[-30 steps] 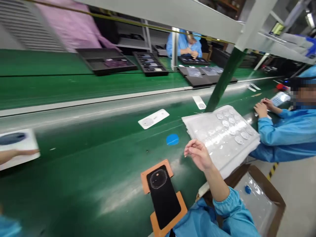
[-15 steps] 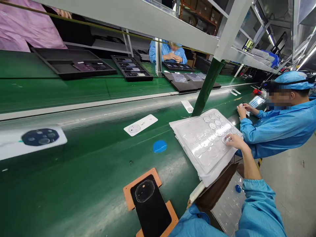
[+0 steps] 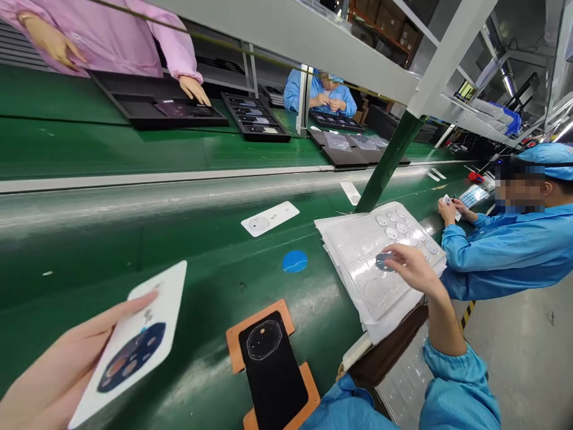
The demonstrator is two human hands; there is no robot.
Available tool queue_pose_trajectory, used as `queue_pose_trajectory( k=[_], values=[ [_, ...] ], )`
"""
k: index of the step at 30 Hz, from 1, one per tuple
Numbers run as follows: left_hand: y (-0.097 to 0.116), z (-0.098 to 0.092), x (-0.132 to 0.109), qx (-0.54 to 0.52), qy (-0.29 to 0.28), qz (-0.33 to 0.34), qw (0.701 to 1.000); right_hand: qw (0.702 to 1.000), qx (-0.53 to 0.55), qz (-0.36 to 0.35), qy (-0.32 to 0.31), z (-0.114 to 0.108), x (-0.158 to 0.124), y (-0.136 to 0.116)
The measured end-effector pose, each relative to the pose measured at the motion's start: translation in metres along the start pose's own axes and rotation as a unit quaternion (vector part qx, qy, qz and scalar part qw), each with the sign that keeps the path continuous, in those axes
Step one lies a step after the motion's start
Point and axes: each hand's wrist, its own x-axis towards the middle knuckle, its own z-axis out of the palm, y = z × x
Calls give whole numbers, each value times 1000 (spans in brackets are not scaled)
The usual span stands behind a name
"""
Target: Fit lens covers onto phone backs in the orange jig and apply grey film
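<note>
My left hand (image 3: 54, 370) holds a white phone back cover (image 3: 134, 340) with a dark round camera patch, low at the left over the green belt (image 3: 89, 239). My right hand (image 3: 409, 269) pinches a small round lens piece (image 3: 384, 260) just above a stack of clear blister trays (image 3: 358, 263) that still hold several round lenses at their far end. An orange jig (image 3: 273, 364) with a black insert lies on the belt in front of me, between the two hands.
Another white cover (image 3: 270, 217) and a blue round sticker (image 3: 295, 261) lie on the belt. A green post (image 3: 385, 167) rises behind the trays. A co-worker in blue (image 3: 505, 245) works at my right; black trays (image 3: 179, 110) and a pink-sleeved person sit across. A cardboard box (image 3: 394, 358) is under the trays.
My left hand has brought the white cover from the far left toward me. My right hand has lifted a round lens off the blister tray and drawn it back.
</note>
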Motion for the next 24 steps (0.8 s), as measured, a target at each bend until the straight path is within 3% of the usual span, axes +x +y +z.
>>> queue_pose_trajectory(
  k=[2, 4, 6, 8, 11, 14, 17, 20, 24],
  values=[
    [5, 6, -11, -17, -47, 42, 998, 990, 124, -61, -24, 35, 4, -42],
    [9, 10, -26, -88, -56, 122, 987, 973, 217, -61, -50, 75, 7, -74],
    [9, 15, -34, -136, -88, 130, 978, 960, 264, -52, -75, 113, 9, -95],
    [6, 18, -31, -180, -115, 108, 971, 959, 256, -77, -95, 146, 10, -107],
    [0, 19, -14, -231, -150, 112, 955, 963, 171, -188, -86, 180, 7, -113],
    [-3, 16, -2, -272, -172, 129, 938, 936, 92, -334, -61, 195, -5, -110],
    [-3, 13, 3, -284, -196, 141, 928, 899, 26, -433, -63, 197, -18, -102],
    [-5, 13, 2, -262, -232, 156, 924, 878, -27, -473, -73, 197, -25, -96],
    [-11, 16, -5, -203, -293, 185, 916, 873, -42, -475, -98, 199, -24, -98]
  ],
)
